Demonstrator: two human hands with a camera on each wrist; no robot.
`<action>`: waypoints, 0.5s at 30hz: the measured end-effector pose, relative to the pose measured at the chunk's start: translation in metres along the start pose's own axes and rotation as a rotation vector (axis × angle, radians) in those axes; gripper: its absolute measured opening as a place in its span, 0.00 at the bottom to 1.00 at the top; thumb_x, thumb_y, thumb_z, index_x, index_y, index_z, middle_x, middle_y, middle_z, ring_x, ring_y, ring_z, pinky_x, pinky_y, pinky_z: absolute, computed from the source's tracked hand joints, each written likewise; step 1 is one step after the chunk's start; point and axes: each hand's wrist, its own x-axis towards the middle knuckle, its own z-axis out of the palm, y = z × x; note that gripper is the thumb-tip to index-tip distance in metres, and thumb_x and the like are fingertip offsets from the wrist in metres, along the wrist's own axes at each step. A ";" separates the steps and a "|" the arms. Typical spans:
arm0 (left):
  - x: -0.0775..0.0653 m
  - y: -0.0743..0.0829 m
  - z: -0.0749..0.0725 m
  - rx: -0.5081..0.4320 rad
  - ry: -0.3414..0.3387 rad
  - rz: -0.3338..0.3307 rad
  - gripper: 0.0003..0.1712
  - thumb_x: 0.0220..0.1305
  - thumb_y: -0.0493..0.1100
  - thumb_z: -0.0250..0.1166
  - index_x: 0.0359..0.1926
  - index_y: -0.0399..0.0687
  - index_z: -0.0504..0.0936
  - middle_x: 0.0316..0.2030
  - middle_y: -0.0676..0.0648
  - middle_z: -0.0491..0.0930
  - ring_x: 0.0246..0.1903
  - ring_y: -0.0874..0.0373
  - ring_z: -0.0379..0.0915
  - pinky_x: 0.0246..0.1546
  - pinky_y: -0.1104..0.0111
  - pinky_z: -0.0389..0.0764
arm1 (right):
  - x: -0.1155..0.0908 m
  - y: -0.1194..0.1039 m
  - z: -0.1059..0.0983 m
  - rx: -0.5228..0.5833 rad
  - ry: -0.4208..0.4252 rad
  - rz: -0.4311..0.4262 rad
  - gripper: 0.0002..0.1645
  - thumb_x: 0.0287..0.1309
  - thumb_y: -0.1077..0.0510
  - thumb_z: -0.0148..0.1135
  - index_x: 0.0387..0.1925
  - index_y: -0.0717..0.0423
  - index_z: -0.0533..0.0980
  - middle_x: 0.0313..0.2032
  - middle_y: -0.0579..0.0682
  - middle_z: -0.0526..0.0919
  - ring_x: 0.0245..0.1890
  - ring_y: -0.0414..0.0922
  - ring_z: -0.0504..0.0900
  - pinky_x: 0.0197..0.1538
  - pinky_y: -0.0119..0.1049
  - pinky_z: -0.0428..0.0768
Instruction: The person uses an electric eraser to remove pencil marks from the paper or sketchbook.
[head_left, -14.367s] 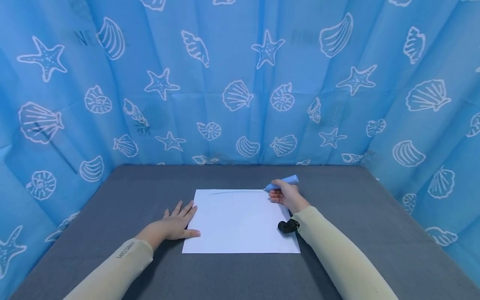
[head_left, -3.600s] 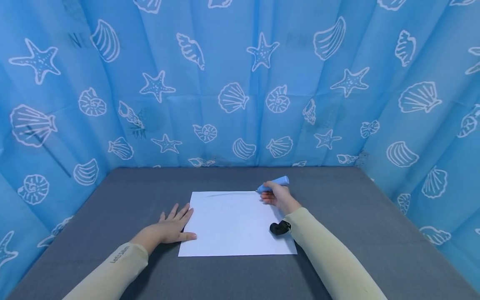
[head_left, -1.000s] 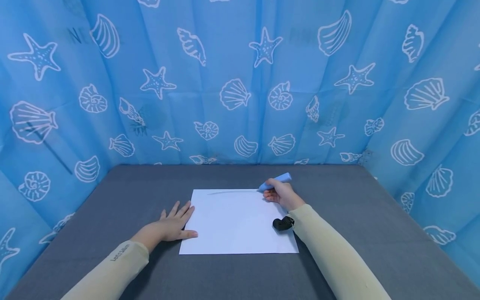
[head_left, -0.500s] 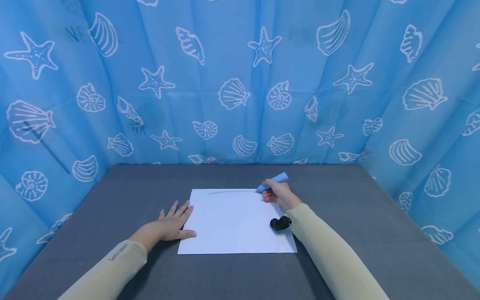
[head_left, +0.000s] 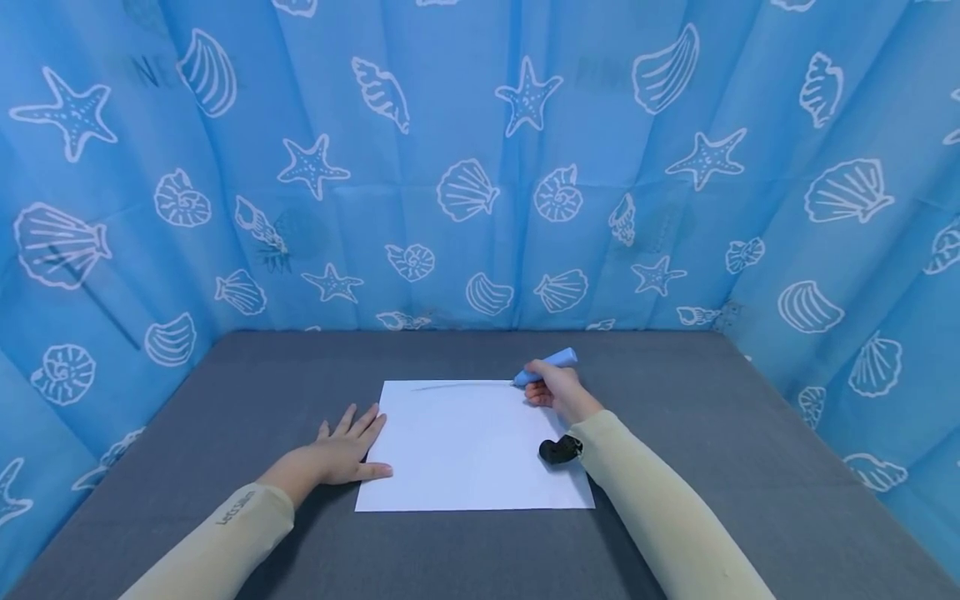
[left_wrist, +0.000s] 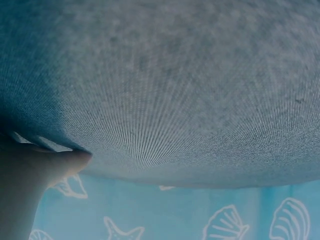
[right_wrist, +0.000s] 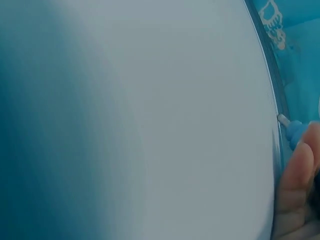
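A white sheet of paper (head_left: pixel 457 450) lies on the grey cloth, with a faint thin line (head_left: pixel 457 385) just inside its far edge. My right hand (head_left: pixel 561 392) pinches a thick light blue pen (head_left: pixel 551 363), its tip down at the sheet's far edge, towards the right. In the right wrist view the pen (right_wrist: pixel 296 132) shows a narrow pale tip at the paper's border, with curled fingers (right_wrist: pixel 298 170) behind it. My left hand (head_left: pixel 337 454) rests with spread fingers over the sheet's left edge. Its thumb (left_wrist: pixel 70 164) appears in the left wrist view.
Grey cloth (head_left: pixel 300 375) covers the table around the paper. A blue curtain (head_left: pixel 465 108) printed with white shells and starfish hangs behind it and along both sides. A black wrist-worn piece (head_left: pixel 558 450) sticks out from the right sleeve over the paper.
Compared with about 14 seconds ago, the pen tip sits slightly further left along the paper's far edge. Over the last second both hands look nearly still; the head view shifts a little.
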 end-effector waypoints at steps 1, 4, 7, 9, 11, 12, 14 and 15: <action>0.000 0.000 0.000 -0.002 -0.002 0.000 0.58 0.61 0.73 0.55 0.76 0.39 0.47 0.75 0.36 0.39 0.71 0.31 0.26 0.61 0.31 0.33 | 0.000 0.000 0.000 0.006 -0.003 0.001 0.14 0.64 0.54 0.59 0.33 0.64 0.74 0.19 0.50 0.76 0.16 0.40 0.75 0.23 0.29 0.78; -0.001 0.000 0.001 -0.003 -0.012 -0.003 0.58 0.61 0.73 0.54 0.76 0.40 0.46 0.76 0.37 0.38 0.72 0.31 0.25 0.62 0.31 0.32 | 0.000 0.001 -0.001 0.035 -0.019 0.001 0.17 0.65 0.52 0.59 0.34 0.65 0.74 0.19 0.50 0.77 0.16 0.40 0.76 0.23 0.30 0.79; 0.000 -0.001 0.002 -0.003 -0.006 -0.001 0.57 0.61 0.73 0.54 0.76 0.40 0.47 0.76 0.36 0.38 0.72 0.31 0.26 0.62 0.31 0.33 | -0.001 0.000 -0.002 0.036 -0.038 0.000 0.17 0.66 0.52 0.58 0.37 0.65 0.74 0.21 0.51 0.77 0.17 0.40 0.78 0.26 0.30 0.80; -0.001 -0.001 0.002 -0.007 0.002 0.006 0.57 0.61 0.72 0.55 0.76 0.39 0.48 0.75 0.36 0.39 0.71 0.31 0.27 0.61 0.31 0.33 | -0.001 0.000 -0.003 0.032 -0.036 0.000 0.16 0.66 0.53 0.58 0.38 0.66 0.74 0.21 0.51 0.77 0.18 0.40 0.78 0.27 0.31 0.81; -0.001 0.000 0.001 -0.008 0.007 0.007 0.57 0.61 0.72 0.55 0.75 0.39 0.48 0.75 0.36 0.40 0.71 0.30 0.27 0.61 0.31 0.34 | -0.001 0.000 -0.002 0.025 -0.024 0.001 0.15 0.65 0.54 0.58 0.38 0.66 0.74 0.21 0.51 0.77 0.18 0.40 0.78 0.27 0.31 0.81; -0.002 0.000 0.000 -0.008 0.007 0.005 0.57 0.61 0.72 0.56 0.75 0.39 0.49 0.75 0.36 0.40 0.71 0.30 0.27 0.61 0.31 0.34 | -0.001 0.000 -0.002 0.022 -0.016 0.003 0.15 0.65 0.55 0.58 0.37 0.66 0.74 0.21 0.51 0.77 0.18 0.40 0.77 0.27 0.31 0.81; -0.003 0.002 -0.001 -0.006 0.004 0.003 0.56 0.62 0.71 0.56 0.75 0.39 0.48 0.75 0.36 0.40 0.71 0.30 0.27 0.61 0.31 0.34 | 0.000 0.000 -0.001 0.014 0.001 0.005 0.14 0.64 0.55 0.59 0.37 0.65 0.74 0.21 0.51 0.77 0.17 0.40 0.77 0.26 0.30 0.80; -0.003 0.002 -0.002 -0.005 0.003 0.003 0.56 0.62 0.71 0.56 0.75 0.39 0.48 0.75 0.36 0.40 0.71 0.30 0.27 0.61 0.30 0.34 | 0.000 0.000 0.000 0.011 0.008 0.005 0.14 0.63 0.55 0.59 0.36 0.65 0.74 0.20 0.50 0.77 0.17 0.40 0.76 0.26 0.30 0.80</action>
